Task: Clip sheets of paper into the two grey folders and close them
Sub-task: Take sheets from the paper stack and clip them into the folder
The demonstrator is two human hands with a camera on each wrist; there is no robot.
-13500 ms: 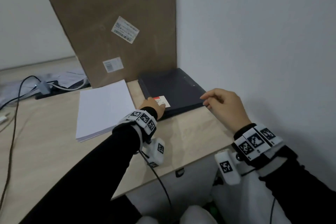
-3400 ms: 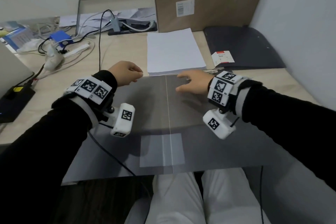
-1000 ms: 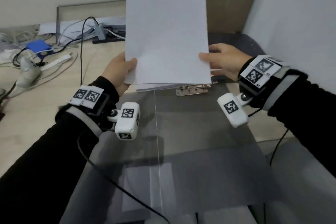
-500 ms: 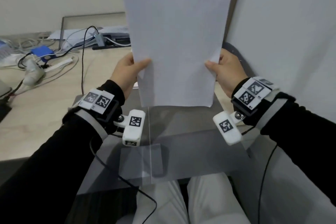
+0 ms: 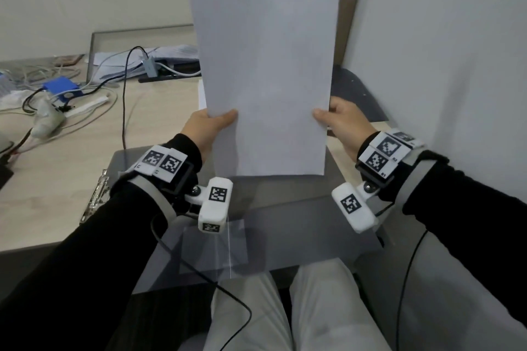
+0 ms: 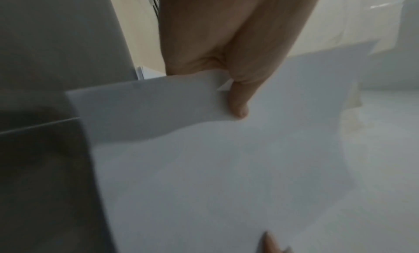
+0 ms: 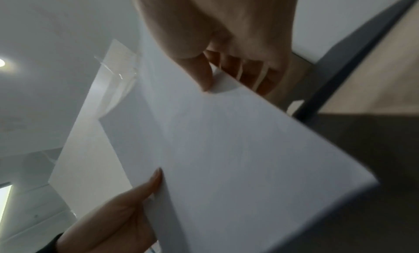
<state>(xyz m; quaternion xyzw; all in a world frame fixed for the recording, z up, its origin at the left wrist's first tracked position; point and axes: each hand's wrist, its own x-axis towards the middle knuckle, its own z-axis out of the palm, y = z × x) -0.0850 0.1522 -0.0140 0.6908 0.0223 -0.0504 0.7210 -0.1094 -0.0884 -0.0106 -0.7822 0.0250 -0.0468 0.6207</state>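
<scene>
Head view: the thin white sheaf of paper sheets [image 5: 265, 82] stands upright over the open grey plastic folder [image 5: 288, 208] lying on the pale wooden desk [image 5: 57, 174]. The left hand [image 5: 208, 128] and right hand [image 5: 340, 120] each pinch 1 side edge low down.

Left wrist view: the thumb presses the sheaf's front near its edge, and the paper ripples beside it.

Right wrist view: thumb in front, fingers [image 7: 249, 72] behind. The sheaf looks light, floppy and easily creased, so holding both side edges seems wise.
</scene>
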